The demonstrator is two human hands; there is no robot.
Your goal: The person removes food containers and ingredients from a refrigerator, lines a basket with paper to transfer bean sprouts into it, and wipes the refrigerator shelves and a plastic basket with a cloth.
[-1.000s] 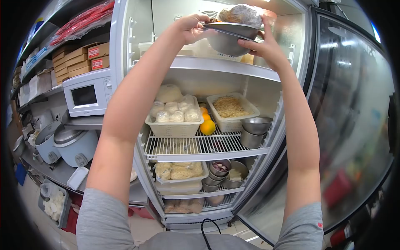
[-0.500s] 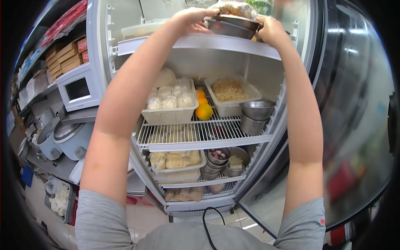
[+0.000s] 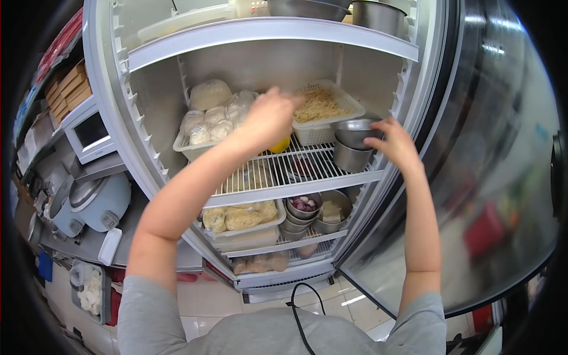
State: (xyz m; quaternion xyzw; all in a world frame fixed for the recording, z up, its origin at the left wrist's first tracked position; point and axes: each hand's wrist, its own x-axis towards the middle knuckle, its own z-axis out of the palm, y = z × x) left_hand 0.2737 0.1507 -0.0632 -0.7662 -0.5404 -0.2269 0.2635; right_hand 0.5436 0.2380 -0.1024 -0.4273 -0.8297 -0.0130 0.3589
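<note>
My right hand pinches the rim of a shallow metal bowl at the right of the middle fridge shelf. This bowl sits on top of a deeper metal pot. My left hand is in front of the same shelf, its fingers smeared by motion, near a white basket of shredded pale food. An orange shows partly behind my left wrist. To the left stands another white basket, holding several plastic-wrapped white bundles.
Above, the upper shelf carries a wide metal bowl and a metal pot. Lower down are bagged noodles and a bowl of purple onions. The open glass door stands at the right.
Both hands have come down from the metal bowl on the upper shelf to the middle shelf. My right hand now grips the small bowl there. The view has tilted lower.
</note>
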